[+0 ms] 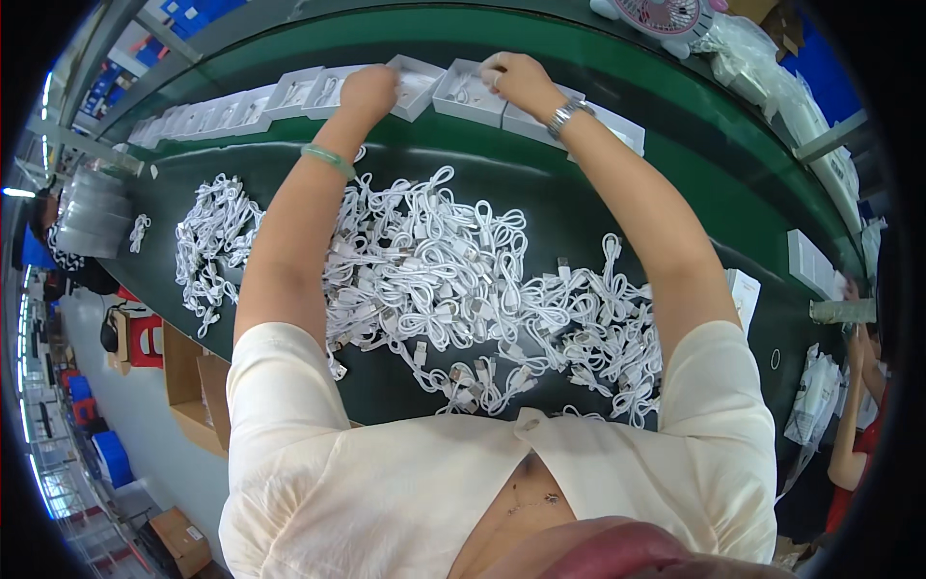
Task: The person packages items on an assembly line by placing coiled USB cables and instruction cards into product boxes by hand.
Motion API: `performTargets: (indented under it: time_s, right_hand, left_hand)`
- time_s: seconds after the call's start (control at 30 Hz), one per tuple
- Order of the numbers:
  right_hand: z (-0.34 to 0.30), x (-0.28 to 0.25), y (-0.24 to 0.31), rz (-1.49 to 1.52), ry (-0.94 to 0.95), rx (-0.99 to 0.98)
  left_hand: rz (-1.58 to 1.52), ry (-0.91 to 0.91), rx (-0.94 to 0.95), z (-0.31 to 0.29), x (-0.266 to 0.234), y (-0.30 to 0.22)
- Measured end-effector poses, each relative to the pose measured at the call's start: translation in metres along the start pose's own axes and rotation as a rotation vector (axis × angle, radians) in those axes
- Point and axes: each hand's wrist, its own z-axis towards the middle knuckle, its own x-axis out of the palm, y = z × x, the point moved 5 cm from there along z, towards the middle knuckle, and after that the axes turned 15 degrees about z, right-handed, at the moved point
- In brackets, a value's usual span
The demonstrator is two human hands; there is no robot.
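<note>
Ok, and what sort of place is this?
Probably a factory or workshop, perhaps a packing line: coiled white cables lie heaped on the dark table, open white boxes stand in a row along the green strip behind, and another person's arm shows at the right.

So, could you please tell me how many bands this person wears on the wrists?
2: a green bangle behind the left hand and a silver metal band behind the right hand.
</note>
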Motion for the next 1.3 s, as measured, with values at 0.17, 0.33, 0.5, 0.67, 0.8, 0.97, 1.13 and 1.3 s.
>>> performTargets:
  time_s: [0.17,0.33,0.5,0.67,0.8,0.97,1.13,1.3]
  right_hand:
    - [-0.093,-0.004,0.061,0.072,0.638,-0.067]
    - [-0.15,0.016,0.078,0.08,0.882,-0.313]
    - [-0.157,-0.015,0.075,0.041,0.823,-0.027]
    - [-0.136,-0.048,0.063,0.195,0.652,0.092]
    - [-0.138,-0.04,0.033,-0.189,0.701,0.067]
    - [-0.119,-0.046,0.025,0.115,0.567,0.137]
    - [-0.08,-0.08,0.024,-0.176,-0.057,0.01]
    - [-0.081,-0.081,0.018,-0.584,-0.046,0.148]
  left_hand:
    - [0.143,0.125,0.006,0.01,0.013,0.015]
    - [0.102,0.171,-0.029,0.026,0.04,0.024]
    - [-0.115,0.185,-0.009,0.025,0.029,0.033]
    - [-0.153,-0.069,-0.06,0.016,0.028,0.051]
    - [0.207,-0.093,-0.011,0.002,0.011,0.036]
    - [-0.117,-0.144,0.144,-0.013,-0.052,-0.01]
    - [-0.26,0.479,0.347,-0.077,-0.071,-0.063]
    - [-0.429,0.536,0.319,-0.101,-0.048,-0.076]
